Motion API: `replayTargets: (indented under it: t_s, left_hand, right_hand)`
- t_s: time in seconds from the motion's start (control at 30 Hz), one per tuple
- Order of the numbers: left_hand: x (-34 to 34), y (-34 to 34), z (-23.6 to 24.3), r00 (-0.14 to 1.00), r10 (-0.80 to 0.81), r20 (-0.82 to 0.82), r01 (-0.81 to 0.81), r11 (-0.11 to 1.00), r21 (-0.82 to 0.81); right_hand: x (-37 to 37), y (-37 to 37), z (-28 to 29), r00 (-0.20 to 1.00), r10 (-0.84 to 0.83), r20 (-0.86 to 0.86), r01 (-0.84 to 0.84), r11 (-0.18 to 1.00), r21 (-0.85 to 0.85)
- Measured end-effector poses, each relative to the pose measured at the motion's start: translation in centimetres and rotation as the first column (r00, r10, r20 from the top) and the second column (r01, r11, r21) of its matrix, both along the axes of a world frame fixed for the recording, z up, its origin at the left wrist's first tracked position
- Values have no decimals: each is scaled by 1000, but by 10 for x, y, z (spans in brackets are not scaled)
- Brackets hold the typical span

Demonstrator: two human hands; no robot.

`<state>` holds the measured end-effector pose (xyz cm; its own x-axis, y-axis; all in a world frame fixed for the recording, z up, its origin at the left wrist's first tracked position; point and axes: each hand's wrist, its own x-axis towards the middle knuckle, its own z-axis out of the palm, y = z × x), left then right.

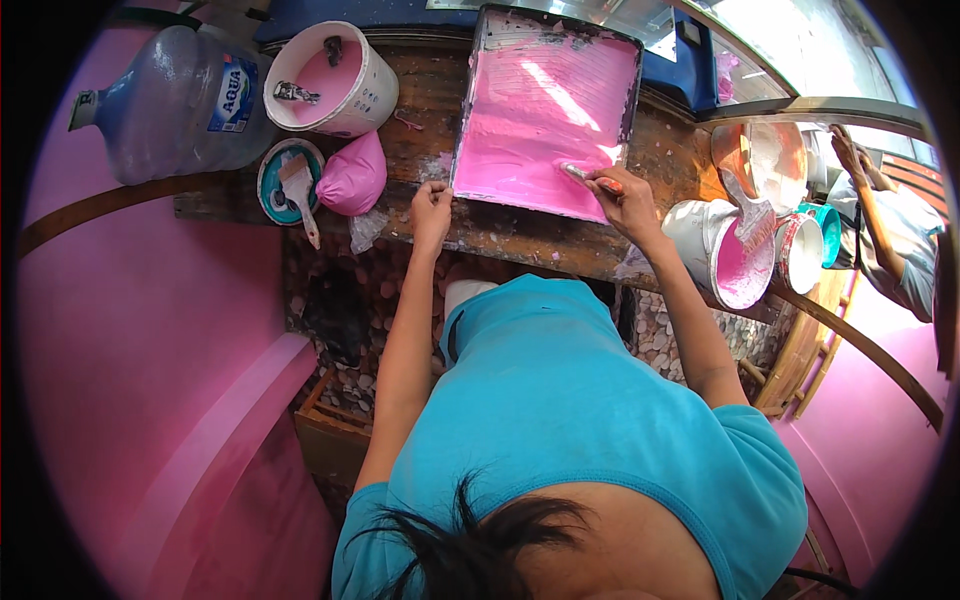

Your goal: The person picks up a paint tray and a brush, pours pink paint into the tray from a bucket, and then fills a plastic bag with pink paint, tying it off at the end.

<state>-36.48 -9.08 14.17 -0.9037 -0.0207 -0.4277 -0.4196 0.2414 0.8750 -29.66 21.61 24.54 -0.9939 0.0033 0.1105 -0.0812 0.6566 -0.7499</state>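
Paint tray (545, 120) full of pink paint lies on the wooden counter (500, 230) before you. Your right hand (625, 200) closes its fingers on a brush (585, 177) at the tray's near edge, while your left hand (432, 203), curled and empty, steadies the corner.

A: What can't be made out here?

B: The right hand (628, 197) wraps a painting tool (585, 176), hiding most of its handle. The paint tray (545, 110) loses its far edge at the frame's top.

A: Anything else?

B: A co-worker (885, 225) at far right is cut off by the dark fisheye rim.
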Motion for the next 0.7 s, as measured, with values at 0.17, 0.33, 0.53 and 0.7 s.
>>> replayTargets:
  t_s: [0.17, 0.33, 0.53, 0.7]
  left_hand:
    - [1, 2, 6, 1000, 4, 14, -5, 998, 67]
    - [1, 6, 13, 1000, -4, 26, 3, 999, 43]
    - [1, 2, 5, 1000, -9, 18, 9, 1000, 18]
    - [1, 6, 5, 1000, -5, 27, 4, 1000, 25]
  right_hand:
    - [-1, -11, -5, 985, 163, 58, -163, 987, 10]
    - [-7, 16, 9, 998, 41, 54, -39, 998, -41]
    - [2, 20, 6, 987, 59, 150, -62, 998, 14]
    - [11, 4, -5, 988, -64, 143, 69, 997, -30]
